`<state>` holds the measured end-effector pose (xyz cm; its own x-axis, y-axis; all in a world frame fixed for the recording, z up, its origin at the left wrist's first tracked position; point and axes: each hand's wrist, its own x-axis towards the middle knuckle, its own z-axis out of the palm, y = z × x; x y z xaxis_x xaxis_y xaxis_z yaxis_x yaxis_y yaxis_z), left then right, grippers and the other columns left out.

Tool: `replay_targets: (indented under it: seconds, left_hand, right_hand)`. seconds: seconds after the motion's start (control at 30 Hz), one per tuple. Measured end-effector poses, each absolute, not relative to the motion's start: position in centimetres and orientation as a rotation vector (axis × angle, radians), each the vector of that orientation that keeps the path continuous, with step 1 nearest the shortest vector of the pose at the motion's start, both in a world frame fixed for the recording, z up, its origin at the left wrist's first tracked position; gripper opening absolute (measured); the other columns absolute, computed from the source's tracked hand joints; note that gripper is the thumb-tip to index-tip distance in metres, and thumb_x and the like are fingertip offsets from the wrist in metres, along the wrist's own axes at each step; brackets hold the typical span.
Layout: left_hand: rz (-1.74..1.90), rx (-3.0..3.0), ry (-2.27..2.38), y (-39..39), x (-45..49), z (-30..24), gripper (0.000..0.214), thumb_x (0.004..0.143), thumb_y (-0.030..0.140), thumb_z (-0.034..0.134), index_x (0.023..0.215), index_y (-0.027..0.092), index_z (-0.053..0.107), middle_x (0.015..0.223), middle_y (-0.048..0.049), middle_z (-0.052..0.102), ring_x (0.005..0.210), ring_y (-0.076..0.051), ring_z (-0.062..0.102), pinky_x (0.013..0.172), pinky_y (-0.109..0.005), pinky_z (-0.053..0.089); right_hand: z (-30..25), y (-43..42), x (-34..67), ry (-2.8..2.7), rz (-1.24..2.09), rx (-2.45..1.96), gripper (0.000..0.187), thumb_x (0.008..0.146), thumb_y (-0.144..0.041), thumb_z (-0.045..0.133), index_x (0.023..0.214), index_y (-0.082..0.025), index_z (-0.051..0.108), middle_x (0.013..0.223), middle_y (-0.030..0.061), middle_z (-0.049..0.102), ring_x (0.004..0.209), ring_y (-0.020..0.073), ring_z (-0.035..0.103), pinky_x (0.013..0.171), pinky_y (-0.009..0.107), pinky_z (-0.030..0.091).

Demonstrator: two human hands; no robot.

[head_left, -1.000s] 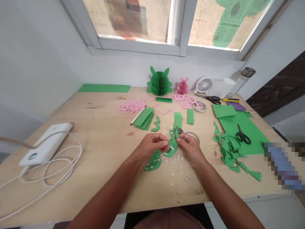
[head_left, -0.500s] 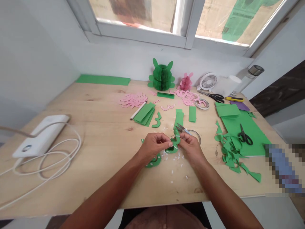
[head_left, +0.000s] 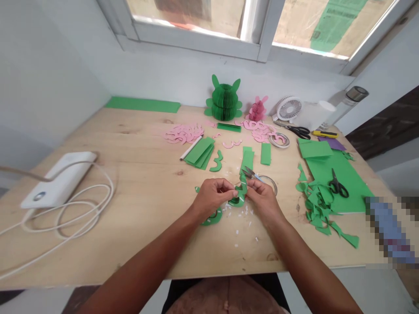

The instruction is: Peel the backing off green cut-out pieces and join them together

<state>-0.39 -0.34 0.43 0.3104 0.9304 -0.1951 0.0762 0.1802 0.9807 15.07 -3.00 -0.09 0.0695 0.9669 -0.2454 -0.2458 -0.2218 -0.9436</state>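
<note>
Between my hands is a wavy green paper cutout [head_left: 241, 192] with short white strips on it. My left hand [head_left: 214, 196] pinches at its left side, thumb and forefinger together. On the other side my right hand [head_left: 260, 194] grips its right edge, the fingertips partly hidden. Another green cutout [head_left: 214, 216] with white marks lies partly under my left hand. Small scissors [head_left: 252, 173] lie just beyond my right hand, beside a tape roll [head_left: 274, 185]. Tiny white bits [head_left: 240, 213] are scattered on the table below the cutout.
Green scraps [head_left: 317, 205] and black scissors [head_left: 337, 185] lie on green sheets at right. Pink cutouts [head_left: 185, 133] and folded green strips [head_left: 199, 153] sit farther back. Behind them stand a green paper figure [head_left: 225, 102] and a small fan [head_left: 288, 108]. A white power bank [head_left: 59, 179] with cable lies left.
The camera view has shifted slightly. Both hands stay at the green cutout, with only small finger movement.
</note>
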Motion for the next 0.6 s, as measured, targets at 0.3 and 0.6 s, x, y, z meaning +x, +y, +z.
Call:
replay_targets:
  seconds: [0.3, 0.6]
  left_hand:
    - [0.801, 1.254, 1.094, -0.23, -0.46, 0.4, 0.014, 0.06, 0.026, 0.069, 0.06, 0.013, 0.063, 0.057, -0.0005, 0.06, 0.052, -0.009, 0.05, 0.047, -0.02, 0.038]
    - [0.803, 1.261, 1.107, -0.25, -0.42, 0.35, 0.014, 0.06, 0.026, 0.068, 0.06, 0.014, 0.063, 0.057, -0.0009, 0.062, 0.051, -0.009, 0.052, 0.048, -0.02, 0.039]
  right_hand:
    - [-0.21, -3.15, 15.14, -0.843, 1.414, -1.236, 0.023, 0.058, -0.031, 0.078, 0.073, -0.017, 0.069, 0.058, -0.0011, 0.065, 0.051, 0.0091, 0.053, 0.051, 0.02, 0.041]
    - [-0.57, -3.22, 15.25, -0.852, 1.421, -1.234, 0.022, 0.061, -0.031, 0.077, 0.077, -0.017, 0.069, 0.06, -0.0004, 0.066, 0.051, 0.0092, 0.054, 0.051, 0.02, 0.041]
